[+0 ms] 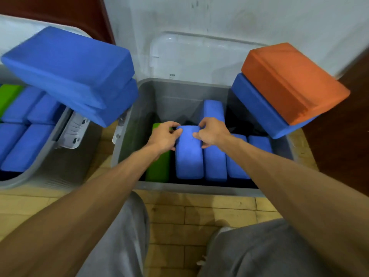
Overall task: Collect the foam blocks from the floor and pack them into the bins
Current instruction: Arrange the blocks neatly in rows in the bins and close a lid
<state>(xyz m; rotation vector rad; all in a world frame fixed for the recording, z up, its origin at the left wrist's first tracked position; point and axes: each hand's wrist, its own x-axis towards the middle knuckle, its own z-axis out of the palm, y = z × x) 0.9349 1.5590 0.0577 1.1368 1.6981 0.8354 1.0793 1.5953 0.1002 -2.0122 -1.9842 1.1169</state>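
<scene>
Firmly pinched at its far end by curled fingers of left hand [163, 137] and right hand [213, 133]: blue block [188, 158]; standing at near edge of middle bin [189, 189], between green block [157, 169] and other blue blocks [215, 164].

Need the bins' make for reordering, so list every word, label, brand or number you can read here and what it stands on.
Small dark sticker on the translucent lid propped behind the middle grey bin: barcode-like marks, too small and blurred to read.
Nothing else in view carries readable text.
</scene>
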